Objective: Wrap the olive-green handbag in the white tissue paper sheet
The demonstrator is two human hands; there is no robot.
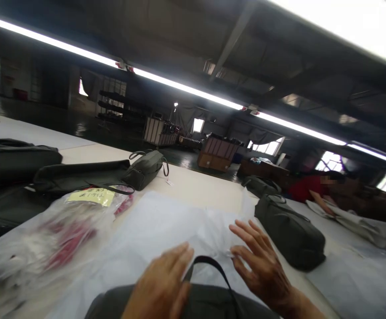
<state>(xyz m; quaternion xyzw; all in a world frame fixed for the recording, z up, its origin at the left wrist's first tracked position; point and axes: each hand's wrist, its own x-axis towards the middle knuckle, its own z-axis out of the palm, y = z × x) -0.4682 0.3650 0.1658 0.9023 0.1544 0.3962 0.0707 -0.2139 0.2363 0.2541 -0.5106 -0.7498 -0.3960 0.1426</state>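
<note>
A dark green bag point(113, 303) with a thin black carry handle point(214, 261) lies at the bottom edge, partly cut off. Over its top is my left hand point(162, 281), slightly blurred, fingers stretched out beside the handle; whether it touches the bag I cannot tell. To the right of the handle my right hand point(259, 261) hovers with its fingers spread. Its fingertips are close to a crumpled, translucent white sheet point(173, 217) spread behind the bag; contact with the sheet is unclear.
Clear plastic bags point(69, 239) with a yellow label lie left, near several dark green bags point(83, 175). Another green bag point(144, 168) stands farther back on the table point(209, 188). More green bags point(289, 230) sit right. A co-worker in red point(302, 186) handles pale fabric.
</note>
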